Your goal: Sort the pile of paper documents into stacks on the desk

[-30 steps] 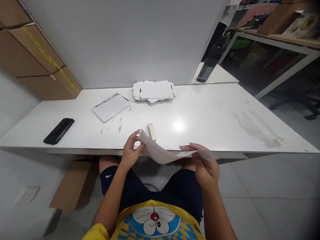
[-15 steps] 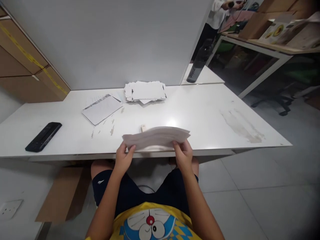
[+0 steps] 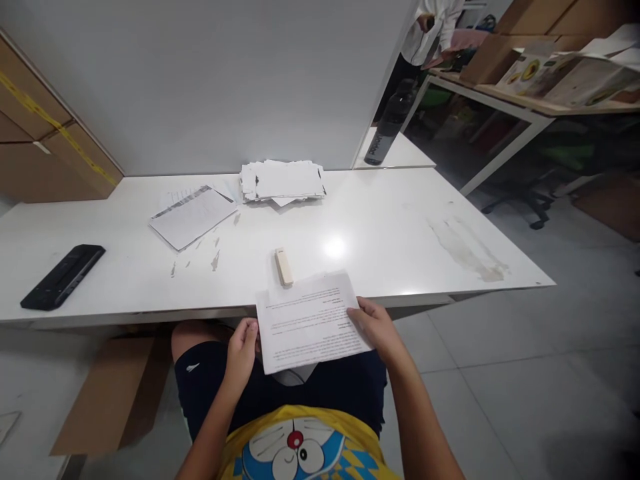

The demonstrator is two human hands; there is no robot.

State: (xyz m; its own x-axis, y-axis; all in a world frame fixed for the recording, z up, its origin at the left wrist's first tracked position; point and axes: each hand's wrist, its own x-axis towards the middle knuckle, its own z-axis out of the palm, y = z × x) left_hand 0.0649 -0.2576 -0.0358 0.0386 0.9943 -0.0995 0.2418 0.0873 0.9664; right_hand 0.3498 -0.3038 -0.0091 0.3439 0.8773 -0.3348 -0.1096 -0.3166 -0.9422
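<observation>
Printed sheets of paper lie tilted in my hands over my lap, text side showing, with the far part over the desk's front edge. At their left edge, my left hand is closed with thumb and fingers on the paper. My right hand pinches the right edge, thumb on top and fingers hidden beneath. Just beyond the sheets, a small cream stapler rests on the white desk. How many sheets I hold cannot be told.
A stack of paper sits by the grey partition, with loose papers to its left. A black phone-like device lies far left. A dark bottle stands at the back right. Cardboard boxes are at left; a person stands beyond.
The sheets have swung down from a bowed, edge-on pose to a flatter one with print visible, closer to my body. The stapler behind them has come into full view.
</observation>
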